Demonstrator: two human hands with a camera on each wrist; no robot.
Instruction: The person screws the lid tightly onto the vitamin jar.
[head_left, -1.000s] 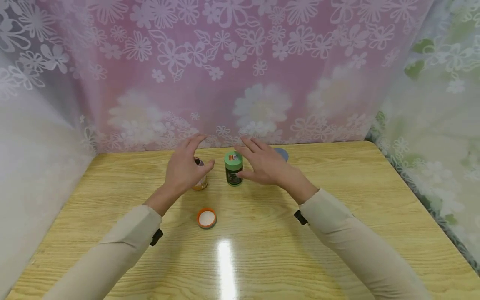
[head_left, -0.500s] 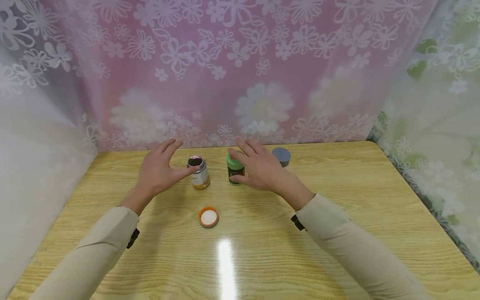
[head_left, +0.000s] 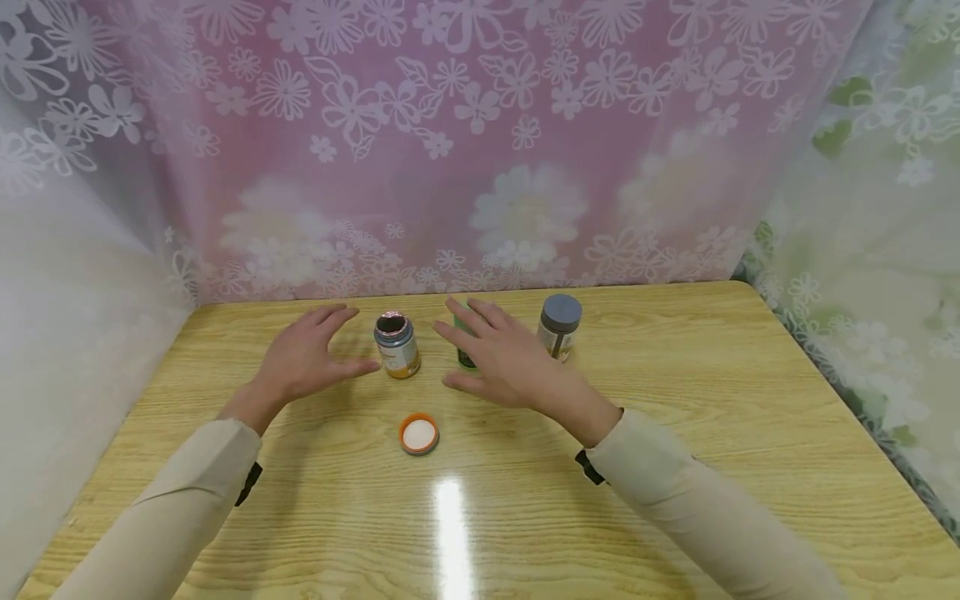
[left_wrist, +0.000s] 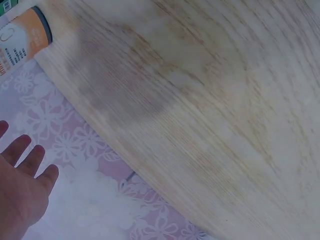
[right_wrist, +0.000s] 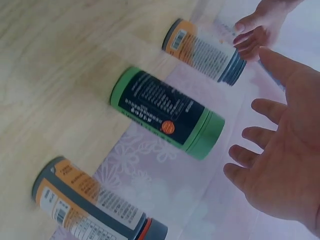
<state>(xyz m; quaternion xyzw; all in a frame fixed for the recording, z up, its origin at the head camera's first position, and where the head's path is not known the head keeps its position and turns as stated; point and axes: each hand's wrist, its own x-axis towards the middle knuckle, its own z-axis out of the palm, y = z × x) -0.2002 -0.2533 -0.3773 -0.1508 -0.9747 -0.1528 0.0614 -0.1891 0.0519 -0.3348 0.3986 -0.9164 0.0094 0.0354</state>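
The left hand (head_left: pixel 303 354) is spread, its thumb apart from the fingers, and holds nothing; just beyond its thumb tip stands the open jar (head_left: pixel 401 357), upright and lidless (whether the thumb touches it, I cannot tell); the right hand (head_left: pixel 513 358) is spread too, fingers extended, gripping nothing; beyond its fingers, partly hidden by them in the head view, is the green-lidded jar (right_wrist: pixel 160 111), upright and apart from the hand in the right wrist view; past the back of the right hand stands the grey-lidded jar (head_left: pixel 560 325); nearer the person than both hands, and between them, the loose lid (head_left: pixel 418 434) lies with its white inside up on the wooden table (head_left: pixel 540 508).
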